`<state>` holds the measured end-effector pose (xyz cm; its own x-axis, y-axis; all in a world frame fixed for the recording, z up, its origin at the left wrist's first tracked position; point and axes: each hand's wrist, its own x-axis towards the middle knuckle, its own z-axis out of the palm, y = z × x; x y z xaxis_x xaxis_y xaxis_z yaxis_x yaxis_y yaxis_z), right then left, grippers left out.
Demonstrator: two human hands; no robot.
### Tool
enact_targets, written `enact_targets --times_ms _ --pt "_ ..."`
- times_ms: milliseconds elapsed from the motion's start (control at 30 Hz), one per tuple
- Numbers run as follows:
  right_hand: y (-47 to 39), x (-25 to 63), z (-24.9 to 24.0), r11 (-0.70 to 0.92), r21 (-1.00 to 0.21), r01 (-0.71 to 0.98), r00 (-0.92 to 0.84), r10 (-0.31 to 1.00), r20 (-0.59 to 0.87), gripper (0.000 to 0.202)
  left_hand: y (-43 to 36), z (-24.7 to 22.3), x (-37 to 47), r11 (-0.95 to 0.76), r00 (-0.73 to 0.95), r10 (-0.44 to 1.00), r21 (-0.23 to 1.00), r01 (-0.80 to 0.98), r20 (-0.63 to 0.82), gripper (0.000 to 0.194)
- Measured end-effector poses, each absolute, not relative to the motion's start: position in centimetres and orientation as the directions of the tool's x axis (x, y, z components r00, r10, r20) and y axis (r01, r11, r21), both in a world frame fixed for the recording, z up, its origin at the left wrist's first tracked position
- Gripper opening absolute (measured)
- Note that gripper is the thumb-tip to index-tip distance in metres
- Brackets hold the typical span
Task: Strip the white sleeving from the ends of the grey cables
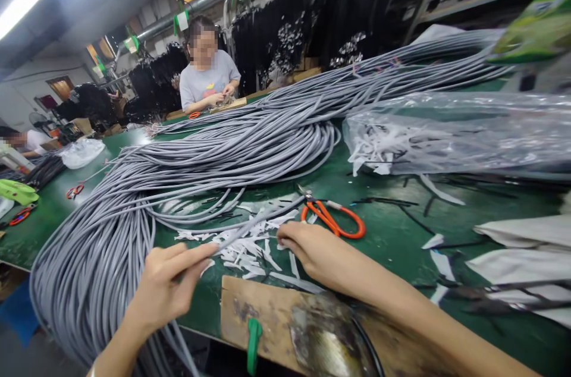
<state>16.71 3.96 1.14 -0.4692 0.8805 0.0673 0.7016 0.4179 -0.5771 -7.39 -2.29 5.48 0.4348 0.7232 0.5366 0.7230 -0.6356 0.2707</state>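
A thick bundle of grey cables (236, 157) lies across the green table and hangs over its near edge at the left. My left hand (178, 282) pinches one grey cable (254, 222) between thumb and fingers; that cable runs up and to the right. Just right of it, my right hand (307, 246) is closed low over the white scraps (245, 246), and what its fingers hold is too small to make out. Orange-handled scissors (332, 217) lie just beyond my right hand, near the far end of the cable.
A stained wooden board (259, 311) with a green clamp (253, 341) sits at the near edge. Clear plastic bags (459, 133) lie at the right. Across the table sits a person (209, 77); more scissors (75, 191) lie at the left.
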Motion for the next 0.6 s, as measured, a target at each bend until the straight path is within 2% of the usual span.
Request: enact_targets --times_ms 100,167,233,333,467,600 --pt "4.0 16.7 2.0 0.358 -0.697 0.621 -0.426 0.901 0.083 0.024 -4.7 4.1 -9.5 -0.554 0.312 0.757 0.310 0.773 0.573 0.024" --pt "3.8 16.6 2.5 0.278 -0.858 0.431 -0.447 0.892 0.064 0.033 -5.8 2.9 -10.1 -0.568 0.340 0.763 0.320 0.758 0.550 0.024" --pt "3.5 16.5 2.8 0.161 -0.967 0.197 -0.492 0.870 0.044 0.044 -6.4 1.8 -10.2 -0.595 0.386 0.759 0.318 0.738 0.524 0.024" --pt "3.3 16.4 2.8 0.064 -0.998 0.025 -0.479 0.877 0.044 0.044 -6.8 0.8 -9.6 -0.633 0.440 0.742 0.309 0.710 0.506 0.022" --pt "3.1 16.3 2.6 0.082 -0.996 -0.036 -0.265 0.960 0.089 0.042 -6.4 0.5 -7.3 -0.607 0.444 0.771 0.312 0.731 0.457 0.023" --pt "2.9 16.1 2.8 0.202 -0.971 0.129 -0.285 0.945 0.159 0.036 -4.8 0.8 -4.1 -0.607 0.429 0.751 0.269 0.748 0.502 0.025"
